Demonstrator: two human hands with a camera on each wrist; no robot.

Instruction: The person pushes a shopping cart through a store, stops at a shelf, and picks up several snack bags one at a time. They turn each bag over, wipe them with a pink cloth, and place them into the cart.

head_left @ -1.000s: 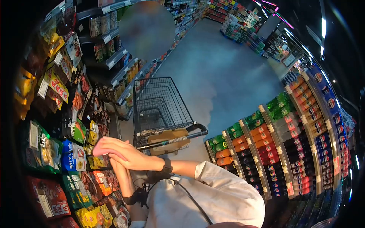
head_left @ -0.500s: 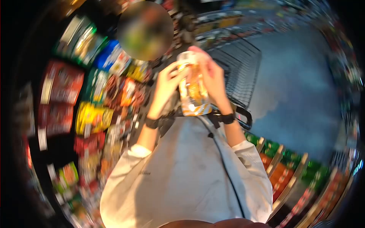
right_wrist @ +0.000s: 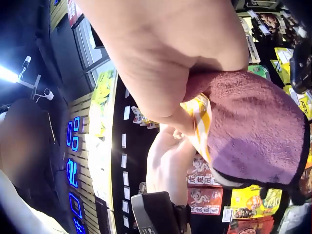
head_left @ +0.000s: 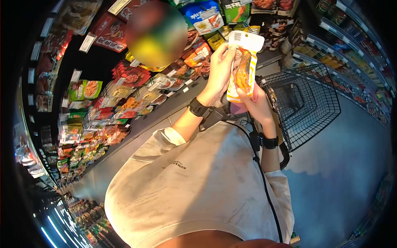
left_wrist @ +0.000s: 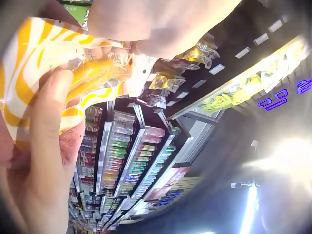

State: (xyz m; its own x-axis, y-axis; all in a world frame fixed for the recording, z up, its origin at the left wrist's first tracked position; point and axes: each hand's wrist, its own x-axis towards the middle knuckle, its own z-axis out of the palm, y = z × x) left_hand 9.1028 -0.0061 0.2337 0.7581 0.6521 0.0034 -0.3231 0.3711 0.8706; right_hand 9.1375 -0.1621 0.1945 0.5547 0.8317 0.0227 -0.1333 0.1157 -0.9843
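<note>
An orange-and-white striped snack packet [head_left: 242,74] with a clear window and a white hang tab is held up in both hands in the head view. My left hand [head_left: 218,76] pinches its left edge near the top. My right hand [head_left: 258,105] grips the lower end, its thumb across the front; that thumb also shows over the packet [left_wrist: 90,80] in the left wrist view, with my left hand [left_wrist: 156,24] above. A purple cloth [right_wrist: 253,126] hangs beside my right hand [right_wrist: 156,53] in the right wrist view; what keeps it there is hidden.
A black wire shopping cart [head_left: 306,105] stands right of my hands. Shelves of bagged snacks [head_left: 132,78] run along the left and top, with a red packet [head_left: 108,32] among them. Drink cans [head_left: 351,35] fill shelving at the upper right. A person's sleeve [right_wrist: 24,204] shows at the lower left.
The head view has turned toward the snack shelves. My hands have separated from their earlier clasp near the shelf and moved right; the packet's front now shows clearly, and the cart appears closer.
</note>
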